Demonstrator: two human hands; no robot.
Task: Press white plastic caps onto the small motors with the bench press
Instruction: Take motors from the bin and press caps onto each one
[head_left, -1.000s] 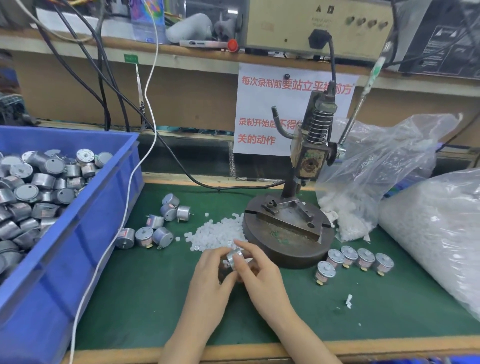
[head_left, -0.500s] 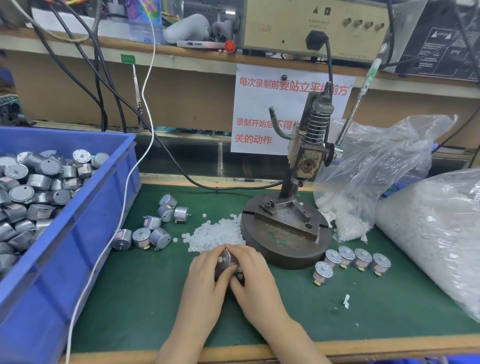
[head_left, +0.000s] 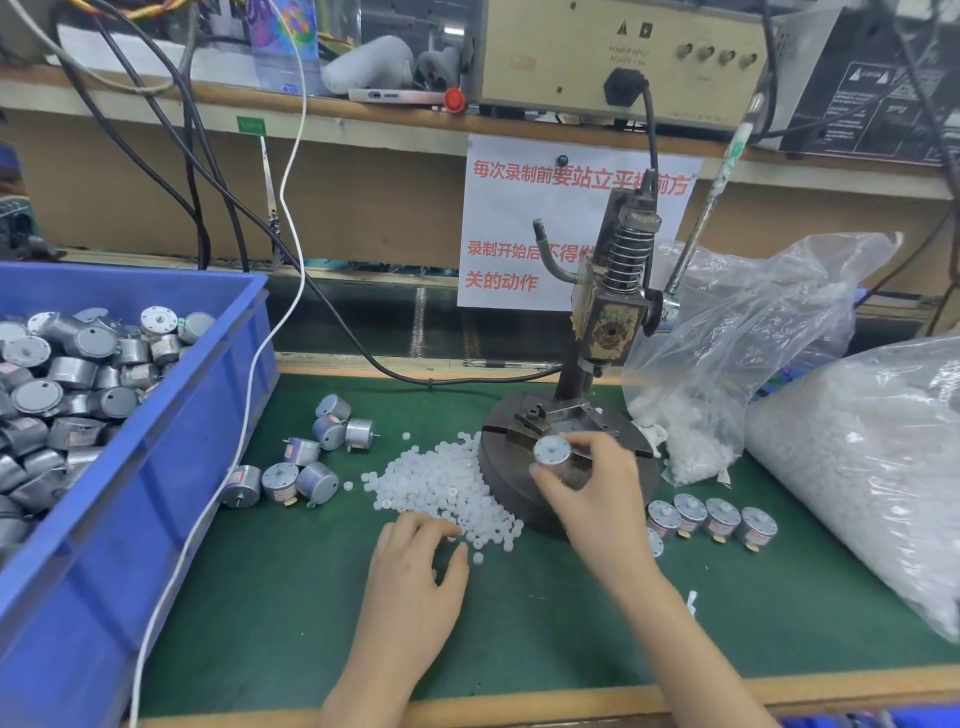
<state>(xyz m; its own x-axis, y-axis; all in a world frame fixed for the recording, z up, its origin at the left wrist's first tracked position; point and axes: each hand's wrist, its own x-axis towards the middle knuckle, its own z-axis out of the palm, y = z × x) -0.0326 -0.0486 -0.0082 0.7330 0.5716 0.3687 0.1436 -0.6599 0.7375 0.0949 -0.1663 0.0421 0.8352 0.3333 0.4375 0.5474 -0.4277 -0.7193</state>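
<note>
Motor, small silver cylinder, round face up, pinched in right hand

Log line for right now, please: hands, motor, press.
left hand: touching cap pile | right hand: holds motor over press base | ram: raised

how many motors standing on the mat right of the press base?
5. Four stand in a row beside the press base; the fifth sits just in front of the row's left end, mostly hidden behind the right arm. Others could be hidden there.
</note>
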